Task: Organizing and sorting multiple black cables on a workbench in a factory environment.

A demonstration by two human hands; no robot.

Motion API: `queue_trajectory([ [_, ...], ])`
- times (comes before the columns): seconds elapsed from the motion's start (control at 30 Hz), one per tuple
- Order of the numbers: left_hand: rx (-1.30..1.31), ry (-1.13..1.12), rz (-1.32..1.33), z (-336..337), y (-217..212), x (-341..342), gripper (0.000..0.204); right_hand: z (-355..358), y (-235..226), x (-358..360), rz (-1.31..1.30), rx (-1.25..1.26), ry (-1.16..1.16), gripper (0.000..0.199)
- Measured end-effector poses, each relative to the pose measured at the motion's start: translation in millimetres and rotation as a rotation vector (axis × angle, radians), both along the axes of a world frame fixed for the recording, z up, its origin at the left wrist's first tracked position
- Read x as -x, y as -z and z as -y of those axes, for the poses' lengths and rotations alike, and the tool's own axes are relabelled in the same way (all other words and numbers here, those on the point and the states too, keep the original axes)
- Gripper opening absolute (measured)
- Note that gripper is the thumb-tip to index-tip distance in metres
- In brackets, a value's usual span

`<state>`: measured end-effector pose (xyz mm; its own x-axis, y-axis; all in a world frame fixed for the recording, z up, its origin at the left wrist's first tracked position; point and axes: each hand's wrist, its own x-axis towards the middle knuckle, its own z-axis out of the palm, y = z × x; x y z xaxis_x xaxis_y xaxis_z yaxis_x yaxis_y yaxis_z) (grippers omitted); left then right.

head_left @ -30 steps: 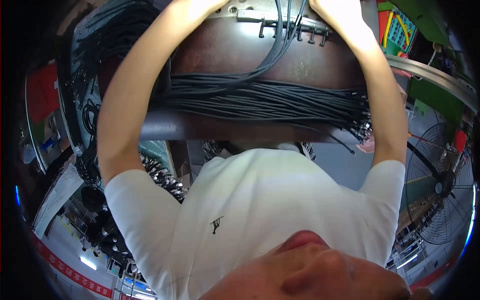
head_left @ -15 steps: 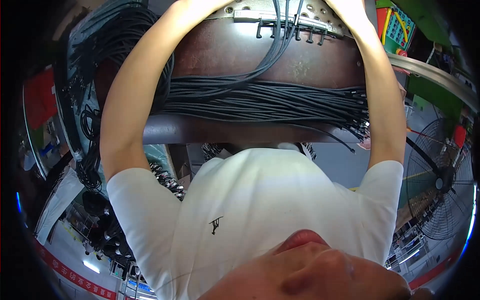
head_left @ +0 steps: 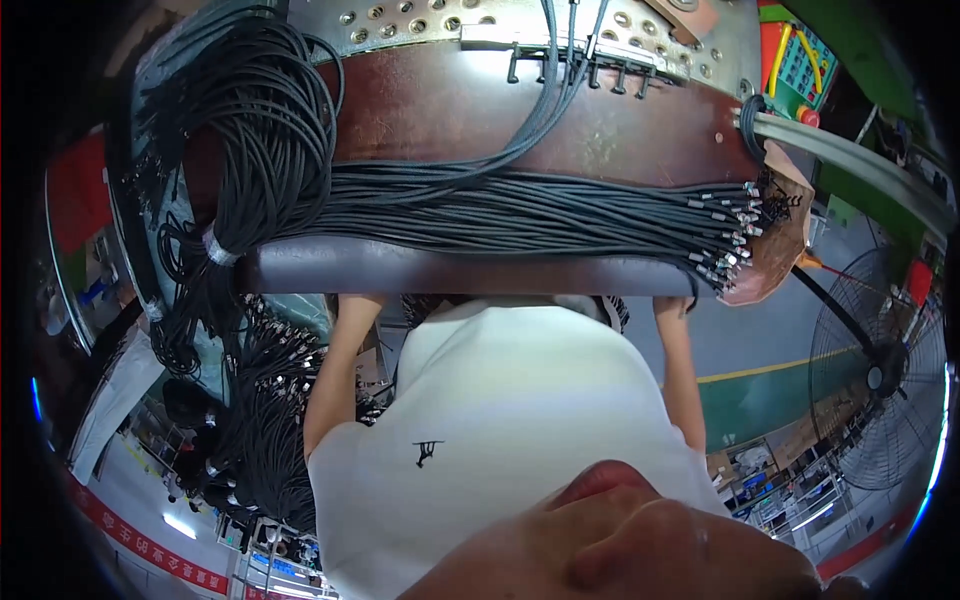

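Both my arms reach forward to the near edge of a dark brown work surface (head_left: 560, 275). My left hand (head_left: 362, 303) goes under that edge left of centre, and its fingers are hidden. My right hand (head_left: 673, 306) is likewise hidden under the edge, close to a single black cable end hanging over it. Above them, a wide bundle of black cables (head_left: 480, 215) lies across the surface, its metal-tipped ends (head_left: 738, 235) pointing right. A few cables (head_left: 545, 115) run from the bundle up to a row of small black hooks (head_left: 620, 80) on a metal bar.
At left hangs a thick looped cable bunch (head_left: 270, 130), tied with a light band (head_left: 218, 250). A perforated metal plate (head_left: 400, 22) spans the far side. To the right are brown paper (head_left: 785, 245), a metal rail (head_left: 850, 140), a control panel with a red button (head_left: 806, 117) and a large fan (head_left: 878, 375).
Both hands have drawn back from the metal plate at the far side to below the near edge. The plate, the looped bunch and the cable tips are now uncovered.
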<state>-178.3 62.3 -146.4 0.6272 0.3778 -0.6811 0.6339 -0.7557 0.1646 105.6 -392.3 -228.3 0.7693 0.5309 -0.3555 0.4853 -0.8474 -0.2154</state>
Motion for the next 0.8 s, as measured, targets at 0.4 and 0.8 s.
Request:
queue_trajectory([
  [0.4,-0.157,-0.019,0.217,1,15,0,0.024,-51,-3,-8,0.018,-0.479,0.034,0.042],
  [0.8,-0.235,0.062,0.283,-2,29,10,0.025,-72,-29,-10,-0.024,-0.603,0.047,0.032],
])
